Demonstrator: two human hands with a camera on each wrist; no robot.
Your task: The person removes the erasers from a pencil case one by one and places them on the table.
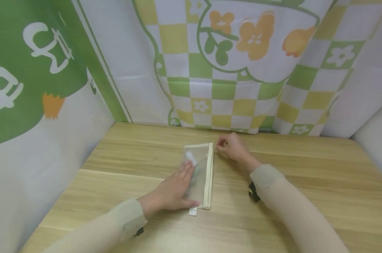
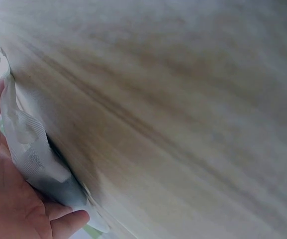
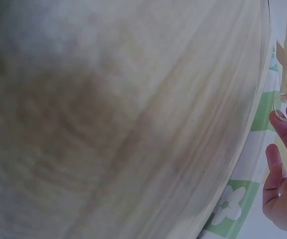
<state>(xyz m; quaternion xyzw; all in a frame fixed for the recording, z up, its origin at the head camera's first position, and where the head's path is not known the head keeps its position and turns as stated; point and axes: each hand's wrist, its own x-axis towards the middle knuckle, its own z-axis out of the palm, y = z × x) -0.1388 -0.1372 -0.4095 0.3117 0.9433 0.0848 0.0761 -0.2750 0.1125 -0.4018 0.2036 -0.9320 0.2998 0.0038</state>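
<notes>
A translucent mesh zipper pouch (image 1: 201,175) with cream edging lies flat on the wooden table, its zipper side to the right. My left hand (image 1: 175,188) rests on the pouch with fingers spread, the thumb near the lower edge by a small white tab (image 1: 193,211). In the left wrist view the pouch (image 2: 31,142) bulges slightly beside the fingers. At the far end of the zipper, my right hand (image 1: 232,146) pinches the ring-shaped zipper pull (image 3: 283,108) between thumb and index finger. Something pale and something dark show faintly through the mesh.
The wooden table (image 1: 130,154) runs back to a hanging cloth (image 1: 222,88) with green and yellow checks and flowers. A green and white printed cloth (image 1: 67,140) borders the left side. Both sleeved forearms reach in from the front, a dark strap device (image 1: 254,192) at the right wrist.
</notes>
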